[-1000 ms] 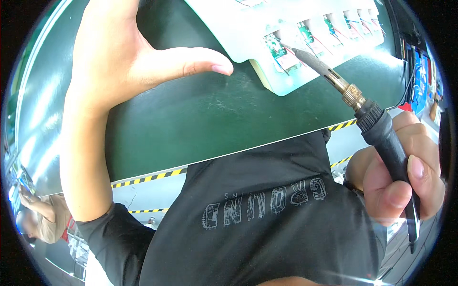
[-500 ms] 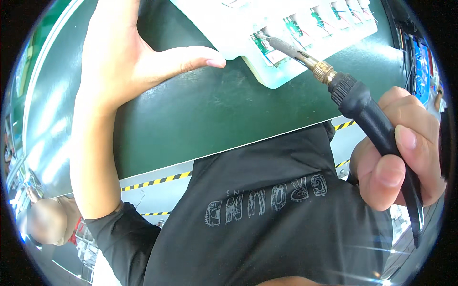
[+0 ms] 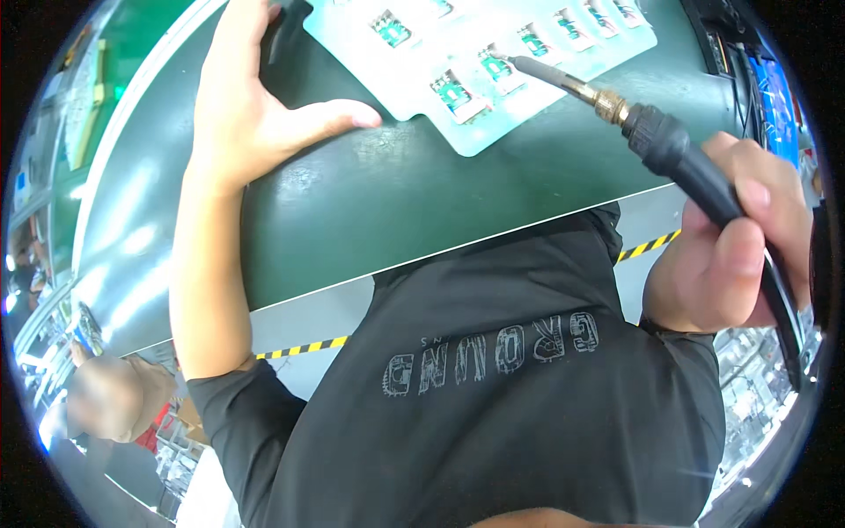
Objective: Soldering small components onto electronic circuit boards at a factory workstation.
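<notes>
My right hand (image 3: pixel 739 229) grips the black handle of a soldering iron (image 3: pixel 673 145), fingers and thumb wrapped round it. Its metal tip points left and lies at or just over a small green circuit board (image 3: pixel 498 69), the second from the near end of its row; contact cannot be made out. That board sits in a pale mint tray (image 3: pixel 480 141) along with several others. Left of the tray, my left hand (image 3: pixel 242 123) has its thumb stretched toward the tray's edge, apart from it. Its other fingers reach up and partly leave the picture.
The tray stands on a dark green table (image 3: pixel 370 211) with a white front edge. A dark, slim shape (image 3: pixel 286 35) lies near my left fingers. Black cables and a blue object (image 3: pixel 779 110) are at the far right. Another person (image 3: pixel 119 400) is at the lower left.
The iron's tip has gone from the nearest board to the neighbouring one on its right. In the picture, the tray has shifted left and my left hand a little right.
</notes>
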{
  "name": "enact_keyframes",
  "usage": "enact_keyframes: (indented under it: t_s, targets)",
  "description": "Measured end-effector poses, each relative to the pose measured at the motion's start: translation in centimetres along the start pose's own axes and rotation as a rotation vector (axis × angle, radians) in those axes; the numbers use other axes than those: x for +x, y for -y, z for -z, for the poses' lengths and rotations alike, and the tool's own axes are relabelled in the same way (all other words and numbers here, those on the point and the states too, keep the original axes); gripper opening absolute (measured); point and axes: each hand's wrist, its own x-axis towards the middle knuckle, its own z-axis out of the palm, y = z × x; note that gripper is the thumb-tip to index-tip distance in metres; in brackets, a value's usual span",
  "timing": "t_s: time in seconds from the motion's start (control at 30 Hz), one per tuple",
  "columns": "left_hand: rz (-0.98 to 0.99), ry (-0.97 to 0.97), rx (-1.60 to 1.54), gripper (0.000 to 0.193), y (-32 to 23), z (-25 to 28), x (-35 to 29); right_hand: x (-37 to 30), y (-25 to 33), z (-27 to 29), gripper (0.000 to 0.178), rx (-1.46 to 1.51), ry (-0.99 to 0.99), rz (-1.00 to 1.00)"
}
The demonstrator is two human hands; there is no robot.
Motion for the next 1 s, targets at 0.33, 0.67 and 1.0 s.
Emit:
enact_keyframes:
  t_s: [0.33, 0.67, 1.0]
  targets:
    - [0.540, -0.366, 0.051, 0.059, -2.8, 8.8, -3.4, -0.2, -7.5, 3.3, 0.020, 0.320, -0.392, -0.035]
    - [-0.192, 0.619, 0.633, 0.066, -16.6, 3.1, 1.4, 1.9, -10.7, 2.4, 0.007, 0.320, -0.543, -0.111]
    - [0.328, -0.386, 0.999, 0.051, -9.5, 11.3, -5.4, 1.7, -12.1, 3.8, 0.008, 0.322, -0.620, -0.214]
